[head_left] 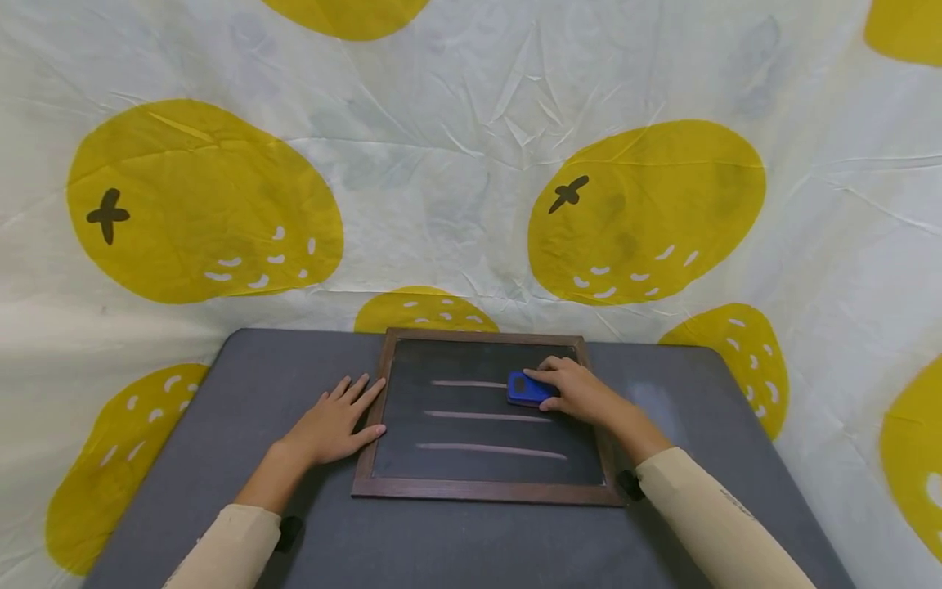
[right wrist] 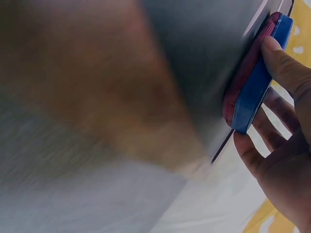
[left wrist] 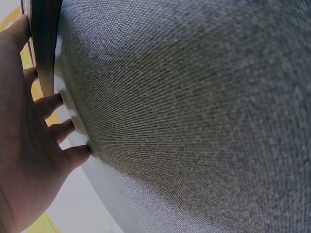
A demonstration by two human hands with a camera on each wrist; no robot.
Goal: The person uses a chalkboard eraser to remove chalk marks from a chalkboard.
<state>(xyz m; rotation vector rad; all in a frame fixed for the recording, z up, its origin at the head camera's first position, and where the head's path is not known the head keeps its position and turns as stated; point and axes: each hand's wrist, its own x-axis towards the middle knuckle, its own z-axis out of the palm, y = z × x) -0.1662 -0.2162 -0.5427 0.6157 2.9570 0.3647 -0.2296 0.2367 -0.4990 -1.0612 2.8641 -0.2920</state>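
Observation:
A chalkboard (head_left: 471, 465) with a brown wooden frame lies on the table, bearing three pale horizontal chalk lines. My right hand (head_left: 581, 391) grips a blue chalkboard eraser (head_left: 527, 388) at the right end of the top line. In the right wrist view, the eraser (right wrist: 257, 77) shows a dark red felt side against the board, with thumb and fingers pinching its blue body. My left hand (head_left: 334, 421) lies spread at the board's left edge, its thumb and index finger touching the frame. The left wrist view shows those fingers straight beside the dark frame (left wrist: 44, 43).
The grey cloth-covered table (head_left: 471, 544) extends around the board. Behind it hangs a white curtain (head_left: 441, 204) printed with large yellow fruit shapes, falling close to the table's back edge and along both sides.

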